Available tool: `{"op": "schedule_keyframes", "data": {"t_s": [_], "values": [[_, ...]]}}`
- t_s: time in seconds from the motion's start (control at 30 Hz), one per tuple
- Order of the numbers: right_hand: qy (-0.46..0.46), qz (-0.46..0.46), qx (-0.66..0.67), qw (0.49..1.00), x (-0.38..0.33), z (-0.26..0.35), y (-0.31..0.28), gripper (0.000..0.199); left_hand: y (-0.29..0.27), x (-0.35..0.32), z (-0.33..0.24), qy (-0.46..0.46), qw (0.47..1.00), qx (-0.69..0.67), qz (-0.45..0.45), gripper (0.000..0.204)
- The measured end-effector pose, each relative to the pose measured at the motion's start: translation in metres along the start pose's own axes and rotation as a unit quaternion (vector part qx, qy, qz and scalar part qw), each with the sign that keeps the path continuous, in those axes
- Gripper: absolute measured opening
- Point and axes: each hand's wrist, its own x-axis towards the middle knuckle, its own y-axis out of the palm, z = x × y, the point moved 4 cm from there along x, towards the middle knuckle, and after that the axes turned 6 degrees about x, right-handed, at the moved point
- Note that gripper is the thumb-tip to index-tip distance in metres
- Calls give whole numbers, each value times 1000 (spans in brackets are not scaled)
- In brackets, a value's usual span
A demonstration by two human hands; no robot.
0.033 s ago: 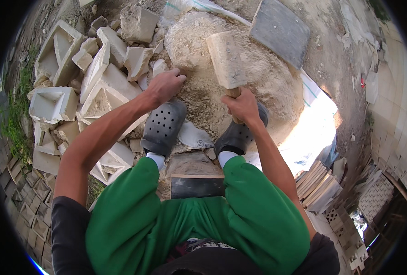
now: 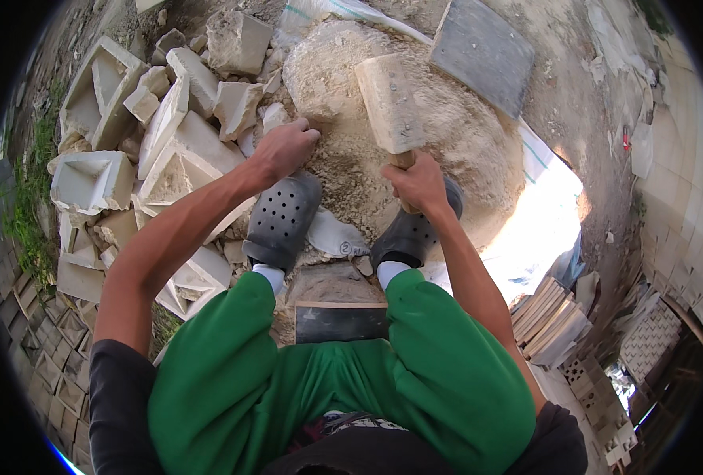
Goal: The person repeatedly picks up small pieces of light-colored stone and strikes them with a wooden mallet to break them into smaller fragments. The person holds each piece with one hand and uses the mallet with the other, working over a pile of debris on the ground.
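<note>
My right hand [image 2: 418,184] is wrapped round the short handle of a wooden mallet [image 2: 389,103]. Its broad, dust-covered head is raised over a heap of pale crushed powder and crumbs [image 2: 462,142]. On the heap's left side, just beyond the toe of my left shoe, my left hand [image 2: 286,149] is closed with its fingers curled down. Whatever it may pinch is hidden. Both hands are apart from each other, the left one close to the broken plaster-like pieces.
Broken white moulded blocks [image 2: 90,180] pile up at the left. A dark flat board [image 2: 483,55] lies at the heap's far right, on a white sheet [image 2: 545,206]. My grey clogs [image 2: 282,226] stand at the heap's near edge. Thin slabs [image 2: 549,317] are stacked at right.
</note>
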Motion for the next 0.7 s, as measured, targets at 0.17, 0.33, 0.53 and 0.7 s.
{"op": "schedule_keyframes", "data": {"t_s": [0.17, 0.33, 0.53, 0.7], "values": [[-5, -1, 4, 1000, -1, 2, 0, 41, -6, -5, 3, -13, 990, -131, -49, 18], [0, 3, 4, 1000, 2, -6, -2, 41, -50, 13, -14, -87, 963, -237, -89, 23], [-7, 14, 6, 1000, 1, 0, -2, 39, -79, 42, -12, -94, 930, -278, -223, 37], [-47, -35, -30, 998, 0, 1, -8, 39, -68, 22, 5, -103, 964, -176, -171, 31]]}}
